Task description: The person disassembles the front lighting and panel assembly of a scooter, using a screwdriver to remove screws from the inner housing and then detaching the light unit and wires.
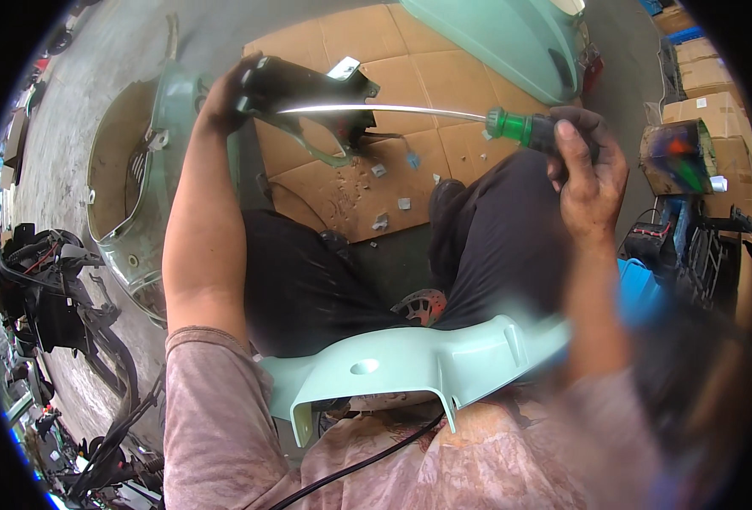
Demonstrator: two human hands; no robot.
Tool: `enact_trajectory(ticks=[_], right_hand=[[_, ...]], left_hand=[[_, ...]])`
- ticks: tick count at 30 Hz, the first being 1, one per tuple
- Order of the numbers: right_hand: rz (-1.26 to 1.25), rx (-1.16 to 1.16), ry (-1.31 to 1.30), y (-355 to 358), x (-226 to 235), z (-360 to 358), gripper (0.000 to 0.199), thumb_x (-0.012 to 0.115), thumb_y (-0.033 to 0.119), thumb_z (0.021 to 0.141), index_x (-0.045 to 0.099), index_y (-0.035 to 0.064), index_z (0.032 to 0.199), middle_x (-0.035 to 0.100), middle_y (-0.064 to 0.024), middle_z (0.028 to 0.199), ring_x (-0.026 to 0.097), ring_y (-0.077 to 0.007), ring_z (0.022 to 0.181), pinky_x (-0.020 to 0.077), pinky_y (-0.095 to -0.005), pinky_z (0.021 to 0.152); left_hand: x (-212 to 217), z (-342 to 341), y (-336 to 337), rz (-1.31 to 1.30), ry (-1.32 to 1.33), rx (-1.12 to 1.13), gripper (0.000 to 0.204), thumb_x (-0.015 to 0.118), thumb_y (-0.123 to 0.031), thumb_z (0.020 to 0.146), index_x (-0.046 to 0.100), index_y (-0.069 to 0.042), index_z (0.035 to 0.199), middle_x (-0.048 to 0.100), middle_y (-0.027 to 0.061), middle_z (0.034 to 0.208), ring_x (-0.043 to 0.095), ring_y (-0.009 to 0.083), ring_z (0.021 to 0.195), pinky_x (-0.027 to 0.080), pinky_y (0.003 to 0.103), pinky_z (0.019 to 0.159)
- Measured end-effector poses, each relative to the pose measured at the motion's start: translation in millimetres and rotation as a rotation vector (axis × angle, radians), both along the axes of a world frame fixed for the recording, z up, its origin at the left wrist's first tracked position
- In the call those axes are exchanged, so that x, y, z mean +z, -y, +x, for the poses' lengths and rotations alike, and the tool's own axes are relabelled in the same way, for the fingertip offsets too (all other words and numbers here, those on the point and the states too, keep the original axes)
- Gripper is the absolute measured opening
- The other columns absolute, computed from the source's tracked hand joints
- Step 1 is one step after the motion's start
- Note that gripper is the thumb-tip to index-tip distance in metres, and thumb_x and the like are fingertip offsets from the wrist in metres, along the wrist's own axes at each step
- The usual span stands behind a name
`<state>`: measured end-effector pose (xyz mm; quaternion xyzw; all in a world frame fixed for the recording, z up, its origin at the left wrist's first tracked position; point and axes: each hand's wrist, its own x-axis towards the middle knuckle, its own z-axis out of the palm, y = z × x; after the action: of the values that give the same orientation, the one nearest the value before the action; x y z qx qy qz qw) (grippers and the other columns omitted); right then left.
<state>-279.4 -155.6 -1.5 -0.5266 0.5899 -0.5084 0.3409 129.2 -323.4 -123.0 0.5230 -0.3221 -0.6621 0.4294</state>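
Note:
My left hand (226, 100) is wrapped round the end of a dark plastic scooter panel (295, 85) with a pale green edge, held up over the cardboard. In my right hand (593, 170) is a long screwdriver (508, 126) with a green and black handle. Its bright shaft points left and reaches across the panel. Whether the tip touches the panel, I cannot tell. Across my lap lies a glossy mint-green plastic cover (376, 357) with an oval hole. A black cable (359, 463) runs beneath it.
Flattened cardboard (444, 76) with small white scraps covers the floor ahead. A large mint-green panel (503, 42) rests at its far right. Another green shell (151, 170) stands on the left. Black scooter parts (45, 289) crowd the far left; cardboard boxes (707, 119) are stacked right.

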Motion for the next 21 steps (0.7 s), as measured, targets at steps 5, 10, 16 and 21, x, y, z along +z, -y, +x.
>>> enact_trajectory(ticks=[5, 10, 16, 21], right_hand=[[-0.049, -0.045, -0.041, -0.7, -0.9, 5.2, 0.028, 0.068, 0.027, 0.088, 0.066, 0.001, 0.097, 0.061, -0.0005, 0.077, 0.051, -0.0059, 0.059, 0.0413, -0.0198, 0.055], [-0.116, -0.024, 0.006, -3.3, -2.3, 8.5, 0.029, 0.069, 0.029, 0.088, 0.066, 0.0011, 0.097, 0.061, 0.0, 0.075, 0.051, -0.0057, 0.059, 0.0411, -0.0197, 0.055], [-0.177, -0.001, 0.052, -7.2, -3.4, 16.0, 0.028, 0.07, 0.028, 0.089, 0.066, 0.0012, 0.098, 0.063, -0.0002, 0.077, 0.054, -0.0063, 0.062, 0.0433, -0.0197, 0.058], [-0.279, 0.059, -0.009, 0.8, -12.5, 21.3, 0.024, 0.066, 0.027, 0.089, 0.065, 0.0059, 0.1, 0.061, 0.0014, 0.075, 0.051, -0.0052, 0.058, 0.0351, -0.0186, 0.048]], left_hand=[[-4.5, -0.3, -0.2, -0.011, -0.036, 0.019, 0.037, 0.064, -0.036, 0.088, 0.064, -0.004, 0.107, 0.065, 0.007, 0.093, 0.062, 0.0179, 0.075, 0.05, 0.03, 0.063], [-16.7, 19.0, 7.5, 0.032, 0.006, 0.045, 0.04, 0.064, -0.037, 0.088, 0.064, -0.005, 0.111, 0.065, 0.0064, 0.099, 0.061, 0.0175, 0.085, 0.05, 0.031, 0.07], [-13.7, 14.4, 7.5, 0.042, -0.027, 0.046, 0.039, 0.065, -0.033, 0.087, 0.064, -0.004, 0.113, 0.065, 0.007, 0.102, 0.061, 0.0183, 0.092, 0.049, 0.034, 0.078], [-38.0, 47.9, 19.9, -0.133, 0.059, -0.003, 0.038, 0.062, -0.029, 0.088, 0.062, -0.005, 0.117, 0.063, 0.0084, 0.109, 0.059, 0.0197, 0.104, 0.048, 0.034, 0.086]])
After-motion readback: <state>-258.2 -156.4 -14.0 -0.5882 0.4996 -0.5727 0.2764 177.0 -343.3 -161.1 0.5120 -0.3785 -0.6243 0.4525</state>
